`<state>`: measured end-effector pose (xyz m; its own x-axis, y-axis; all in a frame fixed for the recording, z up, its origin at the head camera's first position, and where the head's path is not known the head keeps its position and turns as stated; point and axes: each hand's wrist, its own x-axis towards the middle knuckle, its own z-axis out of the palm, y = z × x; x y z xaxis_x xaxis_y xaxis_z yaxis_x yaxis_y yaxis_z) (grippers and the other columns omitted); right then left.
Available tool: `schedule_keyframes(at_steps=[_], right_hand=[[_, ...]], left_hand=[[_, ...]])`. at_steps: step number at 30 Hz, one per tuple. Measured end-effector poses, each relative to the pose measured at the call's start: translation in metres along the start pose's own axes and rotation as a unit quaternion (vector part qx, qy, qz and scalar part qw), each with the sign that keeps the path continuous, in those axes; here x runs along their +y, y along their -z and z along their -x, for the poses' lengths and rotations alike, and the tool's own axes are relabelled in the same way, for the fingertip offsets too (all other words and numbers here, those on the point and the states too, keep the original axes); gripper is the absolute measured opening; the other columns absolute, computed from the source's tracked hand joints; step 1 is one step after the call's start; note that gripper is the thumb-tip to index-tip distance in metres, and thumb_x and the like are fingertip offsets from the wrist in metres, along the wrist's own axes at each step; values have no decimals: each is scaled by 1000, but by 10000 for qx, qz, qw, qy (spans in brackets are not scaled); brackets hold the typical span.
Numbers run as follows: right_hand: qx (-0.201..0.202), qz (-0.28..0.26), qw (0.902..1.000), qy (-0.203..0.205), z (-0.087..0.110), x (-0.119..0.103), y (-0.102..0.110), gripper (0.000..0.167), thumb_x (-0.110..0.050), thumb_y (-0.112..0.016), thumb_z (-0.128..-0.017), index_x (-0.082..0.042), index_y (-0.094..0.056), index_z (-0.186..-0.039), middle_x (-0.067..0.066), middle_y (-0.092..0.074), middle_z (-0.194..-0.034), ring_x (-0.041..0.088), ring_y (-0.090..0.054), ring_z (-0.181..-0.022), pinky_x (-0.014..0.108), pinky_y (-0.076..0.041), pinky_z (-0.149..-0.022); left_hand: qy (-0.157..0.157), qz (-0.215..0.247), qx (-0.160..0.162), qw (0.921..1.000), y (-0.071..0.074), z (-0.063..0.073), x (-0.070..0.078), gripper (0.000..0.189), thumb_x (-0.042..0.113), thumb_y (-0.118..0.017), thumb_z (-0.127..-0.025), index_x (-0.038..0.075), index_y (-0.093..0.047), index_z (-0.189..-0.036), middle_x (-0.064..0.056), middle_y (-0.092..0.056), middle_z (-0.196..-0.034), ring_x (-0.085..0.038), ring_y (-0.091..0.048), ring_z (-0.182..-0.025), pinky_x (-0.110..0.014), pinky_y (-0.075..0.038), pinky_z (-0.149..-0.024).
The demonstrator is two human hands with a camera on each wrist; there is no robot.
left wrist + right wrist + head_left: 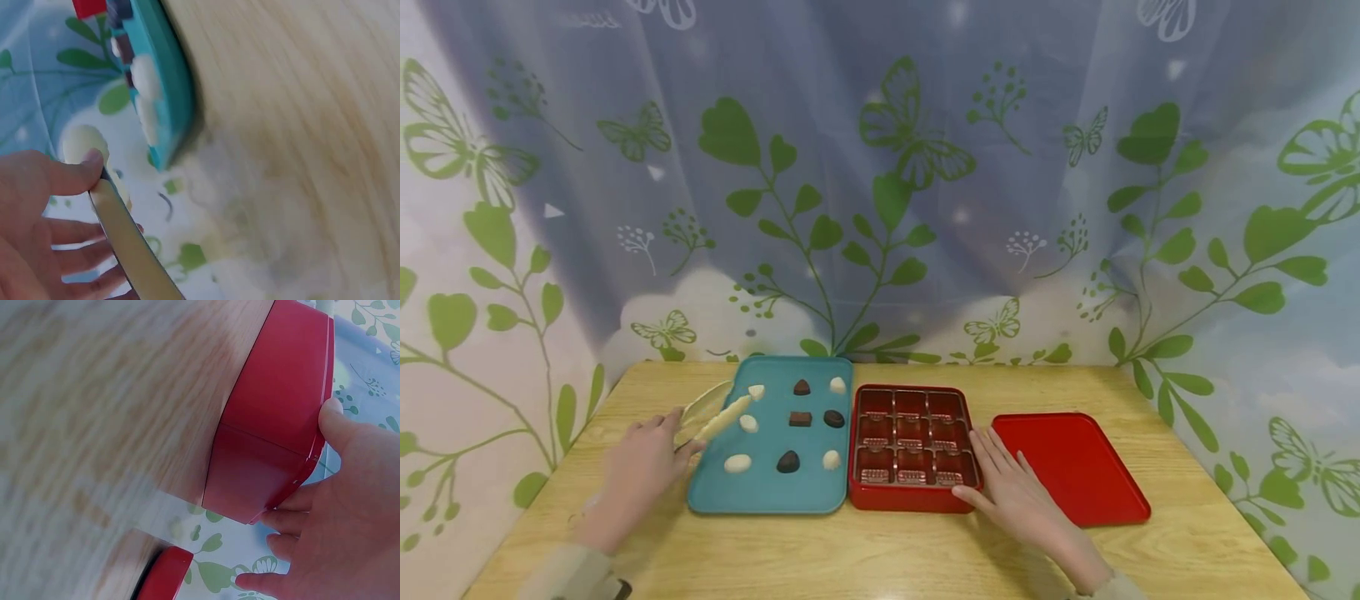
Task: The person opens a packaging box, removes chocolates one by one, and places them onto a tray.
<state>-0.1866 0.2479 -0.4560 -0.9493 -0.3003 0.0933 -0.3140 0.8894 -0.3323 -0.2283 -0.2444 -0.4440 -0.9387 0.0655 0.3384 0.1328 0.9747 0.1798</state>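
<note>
My left hand holds a pair of pale gold tongs at the left side of a blue-green tray. The tongs' arms stand apart, one tip close to a white chocolate at the tray's far left. In the left wrist view the thumb presses on the tongs. Several white and dark chocolates sit spaced out on the tray, among them a brown rectangular one. My right hand, fingers extended, rests against the right rim of a red box, its thumb at the near corner.
Inside the red box, a brown divided insert shows bare compartments in rows. A red lid lies right of the box, behind the right hand. Everything is on a wooden table, with a patterned curtain at its back and sides.
</note>
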Motion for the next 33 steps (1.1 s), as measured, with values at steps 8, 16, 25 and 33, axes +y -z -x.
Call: schedule_keyframes(at_steps=[8,16,25,33], right_hand=[[-106,-26,9999,-59,0,1,-2,91,-57,-55,-99,-1,-20,-161,18,-15,-167,39,-14,-154,69,-18,-117],[-99,-47,9999,-33,2,-1,-3,90,-56,-56,-99,-1,-20,-161,18,-16,-167,39,-15,-154,69,-18,-117],[-122,-93,9999,-42,1,-3,-1,90,-56,-55,-99,-1,-19,-161,18,-15,-167,39,-13,-154,68,-17,-118],[-167,-94,9998,-63,1,-3,0,90,-56,-55,-99,-1,-20,-161,20,-16,-167,40,-13,-154,68,-17,-118]], left_hand=[[930,-169,-1021,9903,-1,-5,-30,76,44,-65,-96,-21,-47,-131,-41,-58,-115,-61,-56,-100,-67,-52,-72],[1292,-251,-1308,9826,-10,-8,-43,66,45,-65,-95,-19,-52,-91,-30,-56,-78,-48,-60,-75,-57,-52,-60],[1201,-327,-1703,9775,-11,-19,-34,79,57,-57,-96,-22,-60,-87,-38,-55,-87,-54,-58,-83,-58,-52,-64],[1163,-565,-1703,9769,-7,-13,-25,91,67,-46,-98,-22,-63,-89,-41,-53,-85,-51,-59,-78,-53,-51,-61]])
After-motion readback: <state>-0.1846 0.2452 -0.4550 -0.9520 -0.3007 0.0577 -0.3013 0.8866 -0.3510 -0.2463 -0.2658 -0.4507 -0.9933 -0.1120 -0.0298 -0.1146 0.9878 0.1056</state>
